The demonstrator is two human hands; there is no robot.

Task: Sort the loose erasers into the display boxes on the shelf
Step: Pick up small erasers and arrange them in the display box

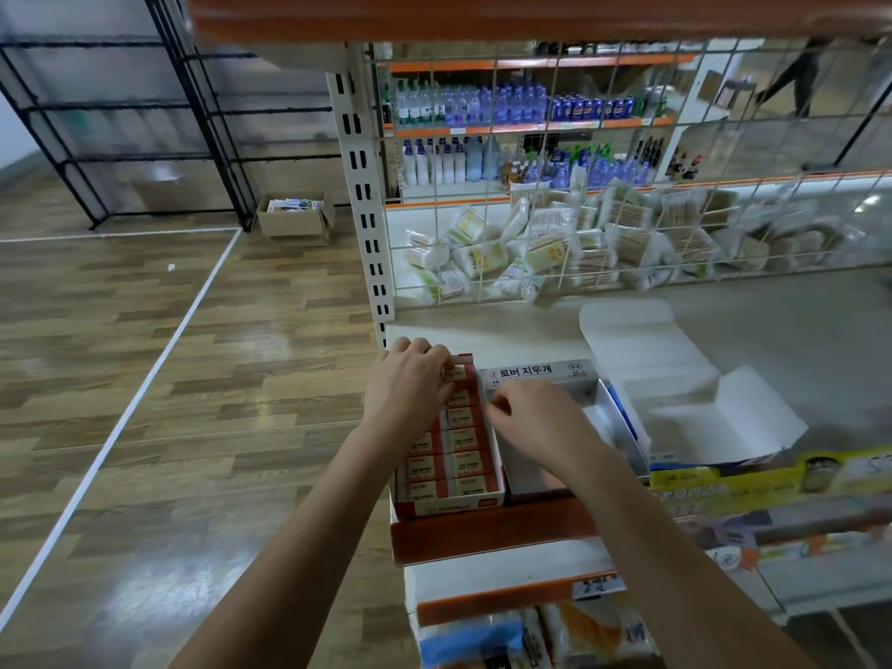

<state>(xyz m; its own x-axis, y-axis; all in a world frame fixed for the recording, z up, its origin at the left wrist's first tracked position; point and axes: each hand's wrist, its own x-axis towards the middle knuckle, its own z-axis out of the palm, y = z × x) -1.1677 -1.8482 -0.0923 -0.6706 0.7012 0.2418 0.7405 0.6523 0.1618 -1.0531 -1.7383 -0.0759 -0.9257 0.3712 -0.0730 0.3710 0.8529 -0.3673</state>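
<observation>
A red display box (482, 502) at the shelf's left end is packed with rows of red-and-white erasers (466, 463). My left hand (410, 386) lies over the box's far end, its curled fingertips on the top eraser (456, 374). To the right stands a grey display box (543, 374) with Korean print on its raised lid; what it holds is hidden. My right hand (536, 417) hovers over that box's left edge with fingers curled, thumb and forefinger close together; I cannot tell whether they pinch anything.
An open white-and-blue carton (700, 417) lies right of the grey box. A wire grid (579, 210) backs the shelf, with packs of cotton swabs behind it. The orange shelf lip (482, 533) runs below the boxes. A cardboard box (294, 217) sits on the wooden floor at left.
</observation>
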